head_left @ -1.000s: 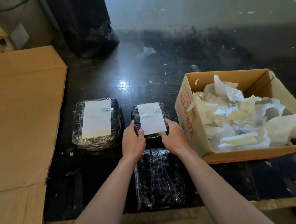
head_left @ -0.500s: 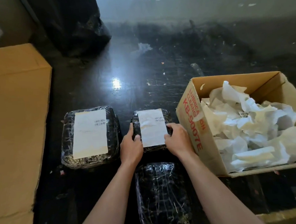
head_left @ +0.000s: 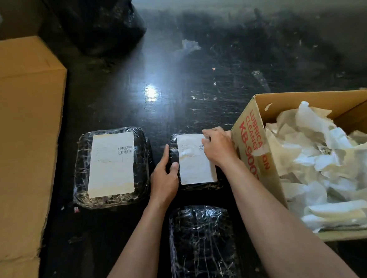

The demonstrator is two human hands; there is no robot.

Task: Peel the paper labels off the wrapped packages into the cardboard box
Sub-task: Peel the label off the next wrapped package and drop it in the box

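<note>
We record the small black film-wrapped package (head_left: 173, 152) lying flat on the dark glossy surface (head_left: 196, 83), just left of the open brown cardboard box (head_left: 252, 155). Its white paper label (head_left: 193, 166) faces up and, as far as we can see, is stuck down over its visible area. We judge the placement deliberate: with the package beside the box wall, a peeled sheet travels only a short way to join the crumpled white paper scraps (head_left: 324, 172) heaped inside. The left hand (head_left: 164, 179) grips the package's left edge, thumb on the top face beside the label, fingers running along the side. We read this as a brace, so the package neither slides nor lifts when the label is pulled. The right hand (head_left: 219, 149) lies over the label's far right corner, fingers curled down onto it, knuckles close to the box wall. Whether the fingertips pinch a lifted corner or only pick at it we cannot tell; the hand hides that spot. Step in hand, by our judgement: starting the peel at that corner. Also noted: a larger black wrapped package (head_left: 80, 167) to the left carries its own large white label (head_left: 111, 165), untouched. A third black wrapped package (head_left: 203, 246), nearest us, shows no label. A flat brown cardboard sheet (head_left: 16, 150) lies at far left.
</note>
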